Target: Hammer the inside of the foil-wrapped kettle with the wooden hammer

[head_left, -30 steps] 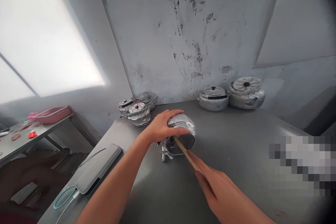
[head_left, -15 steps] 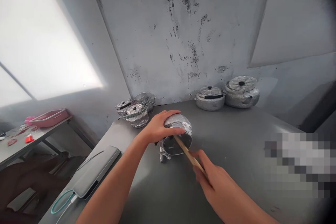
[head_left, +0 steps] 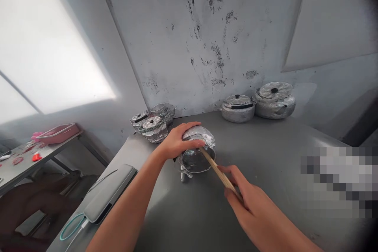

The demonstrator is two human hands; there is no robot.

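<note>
Grip of the right hand (head_left: 248, 201) is closed around a wooden stick (head_left: 221, 172), which is pinched between the thumb and the fingers and slanted up and away to the left. Its far end is set at the upper edge of the mouth of a silver pot (head_left: 197, 159), just by the left thumb; whether contact is made there cannot be told. By the left hand (head_left: 178, 140) the same pot is clasped from its left and upper side, with the fingers spread over the dented metal and the thumb laid along the rim. The pot is tipped over on the worktop (head_left: 265, 157), and its open mouth is turned toward the wearer. To the left of the left forearm, a grey case (head_left: 110, 193) is laid flat, with a white cable (head_left: 77, 235) and a teal loop (head_left: 62, 233) at its near end. Beyond the left hand, three small silver vessels (head_left: 153, 130) are grouped at the back left corner. Farther right, against the stained wall (head_left: 165, 47), a lidded pot (head_left: 238, 112) and a larger lidded vessel (head_left: 274, 107) are placed side by side. At the far left, a pink basket (head_left: 56, 136) and an orange-red object (head_left: 36, 157) are borne by a separate table (head_left: 17, 171).
</note>
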